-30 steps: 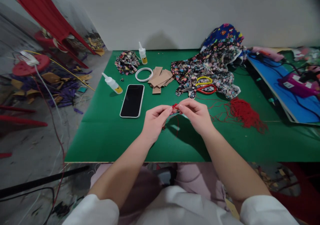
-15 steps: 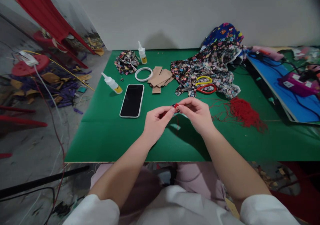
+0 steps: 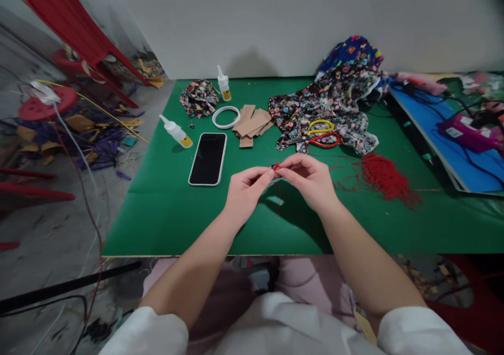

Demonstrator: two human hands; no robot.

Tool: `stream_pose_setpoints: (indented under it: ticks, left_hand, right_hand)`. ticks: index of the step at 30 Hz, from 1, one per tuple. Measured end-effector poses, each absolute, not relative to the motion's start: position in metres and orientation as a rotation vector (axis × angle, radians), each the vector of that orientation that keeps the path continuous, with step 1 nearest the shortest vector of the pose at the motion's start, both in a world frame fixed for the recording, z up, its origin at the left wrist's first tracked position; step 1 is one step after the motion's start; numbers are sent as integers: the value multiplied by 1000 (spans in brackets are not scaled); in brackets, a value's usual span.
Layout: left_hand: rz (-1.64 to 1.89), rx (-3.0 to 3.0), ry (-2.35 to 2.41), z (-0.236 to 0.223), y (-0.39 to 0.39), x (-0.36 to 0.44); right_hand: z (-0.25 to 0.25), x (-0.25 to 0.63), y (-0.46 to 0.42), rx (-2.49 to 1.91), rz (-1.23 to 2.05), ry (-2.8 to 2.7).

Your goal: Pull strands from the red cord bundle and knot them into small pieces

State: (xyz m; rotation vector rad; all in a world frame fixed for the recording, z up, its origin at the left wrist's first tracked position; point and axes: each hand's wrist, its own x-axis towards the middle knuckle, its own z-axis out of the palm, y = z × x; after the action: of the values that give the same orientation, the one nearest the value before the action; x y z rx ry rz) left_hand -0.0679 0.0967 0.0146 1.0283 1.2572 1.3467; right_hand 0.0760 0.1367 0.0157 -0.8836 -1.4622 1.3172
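Note:
Over the front half of the green table (image 3: pixel 157 218), my left hand (image 3: pixel 247 191) and my right hand (image 3: pixel 310 180) meet fingertip to fingertip. Both pinch a small dark bit with red thread (image 3: pixel 276 166) on it; most of it is hidden by the fingers. One loose red strand hangs below the hands. To the right lies a tangled heap of red thread (image 3: pixel 388 179), with strands trailing toward my right hand. Scissors (image 3: pixel 325 133) with yellow and red handles rest on flowered fabric (image 3: pixel 318 103) beyond my hands.
Left of my hands lies a phone (image 3: pixel 208 159). Two glue bottles (image 3: pixel 177 133), a white ring (image 3: pixel 226 117), cardboard strips (image 3: pixel 252 124) and crumpled fabric (image 3: pixel 199 98) are behind. A blue board (image 3: pixel 449 139) with cables and a purple device (image 3: pixel 468 134) fills the right.
My right thumb and fingertips have shifted very slightly left, at the small thread-bound bit. Everything on the table stays where it was.

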Motion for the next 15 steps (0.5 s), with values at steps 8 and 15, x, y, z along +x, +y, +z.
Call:
stream_pose_setpoints:
  ticks: [8, 15]
  left_hand:
    - [1331, 1055, 1249, 14, 97, -68]
    - [1278, 1065, 1282, 15, 96, -68]
  right_hand:
    - [15, 76, 136, -899, 1280, -1471]
    - [16, 76, 137, -924, 1281, -1485]
